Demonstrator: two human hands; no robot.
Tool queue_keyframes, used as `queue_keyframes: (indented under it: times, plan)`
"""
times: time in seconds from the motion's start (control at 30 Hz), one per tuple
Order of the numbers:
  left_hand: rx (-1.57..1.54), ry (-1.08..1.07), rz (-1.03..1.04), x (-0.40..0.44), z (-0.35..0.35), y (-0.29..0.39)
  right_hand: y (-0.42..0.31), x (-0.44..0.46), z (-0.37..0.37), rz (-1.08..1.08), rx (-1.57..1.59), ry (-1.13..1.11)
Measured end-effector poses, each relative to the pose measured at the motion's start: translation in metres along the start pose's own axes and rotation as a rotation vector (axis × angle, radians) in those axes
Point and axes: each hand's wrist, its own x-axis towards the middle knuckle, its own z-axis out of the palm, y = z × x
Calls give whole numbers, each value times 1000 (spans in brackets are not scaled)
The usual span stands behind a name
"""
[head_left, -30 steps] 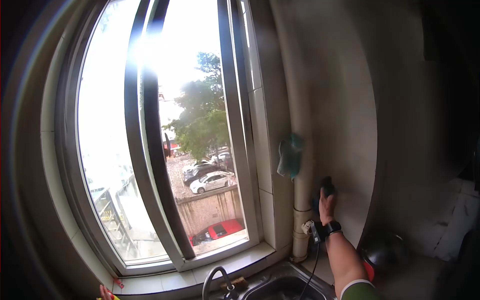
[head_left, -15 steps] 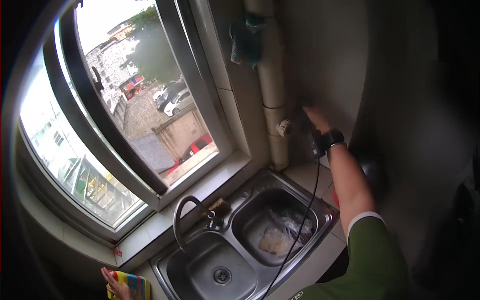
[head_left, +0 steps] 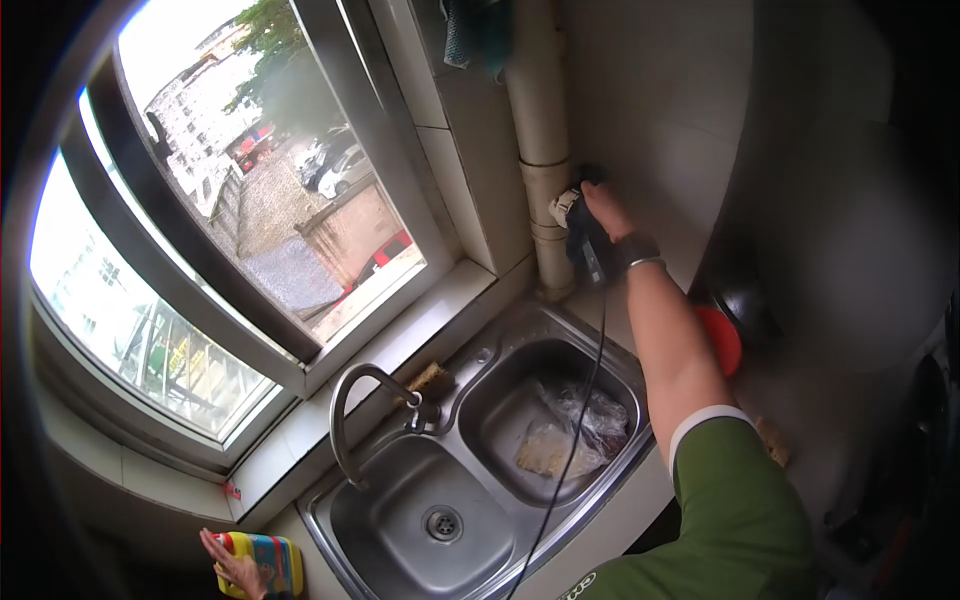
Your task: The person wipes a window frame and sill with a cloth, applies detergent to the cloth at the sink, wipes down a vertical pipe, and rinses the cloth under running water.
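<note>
At the wall on the right, my right hand (head_left: 607, 212) is closed around a dark corded handheld device (head_left: 585, 245); its exact kind is hard to make out. The device's upper end is close to a pale fitting (head_left: 563, 207) on the beige pipe (head_left: 541, 120); whether they touch I cannot tell. A thin black cord (head_left: 575, 440) hangs from it across the sink. Low on the left, my left hand (head_left: 236, 568) lies against a yellow jug (head_left: 283, 562) with a red cap and a blue label, its fingers stretched out.
A double-bowl steel sink (head_left: 478, 520) has a curved faucet (head_left: 345, 400) and a plastic bag (head_left: 590, 420) in its right bowl. Behind the faucet sits a sponge (head_left: 430, 379). A window (head_left: 390, 330) is on the left, a teal mesh cloth (head_left: 475, 35) above, and a red object (head_left: 722, 340) beside my right arm.
My right hand with the corded device has moved left, closer to the pipe fitting. My left hand stays at the yellow jug. The view has shifted slightly.
</note>
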Motion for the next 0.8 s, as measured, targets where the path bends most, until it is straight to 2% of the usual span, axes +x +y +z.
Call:
queue_keyframes:
  times: [0.07, 0.13, 0.17, 0.2, 0.27, 0.33, 0.37, 0.47, 0.53, 0.6, 0.67, 0.73, 0.77, 0.8]
  plan:
    - [-19, -3, 11, -3, -6, 5, -13, -8, -1, 43, -21, 66]
    - [-31, 11, 17, -4, -5, 6, -64, -53, -23, -51, -193, 218]
    - [-25, 17, 17, -4, -6, 7, -64, -58, -17, -347, -327, 424]
    - [-28, 27, 12, -5, -4, 8, -61, -67, -15, -477, -460, 275]
    - [-26, 40, 18, -4, -2, 6, -72, -71, -23, -661, -688, 262]
    - [-19, 46, 9, -5, -2, 9, -86, -73, -22, -690, -818, 179]
    - [-13, 48, 11, -4, -3, 10, -87, -69, -19, -792, -930, 198]
    - [41, 81, 48, -2, 3, 4, -96, -76, -13, -1008, -983, -65]
    - [4, 62, 63, -6, 11, -3, -45, -102, 21, -1089, -1229, -181]
    - [18, 21, 51, 4, 14, -17, 3, -120, 30, -652, -1141, -338]
    - [-56, 13, 85, -2, 0, -10, 36, -139, 31, -695, -962, -306]
    - [-86, -9, 91, 0, -11, -4, 15, -164, 15, -695, -722, -334]
    - [-112, -14, 93, -2, -10, -1, -4, -169, 10, -686, -654, -250]
    - [-99, -2, 74, -3, -3, -1, -16, -164, 9, -774, -623, -96]
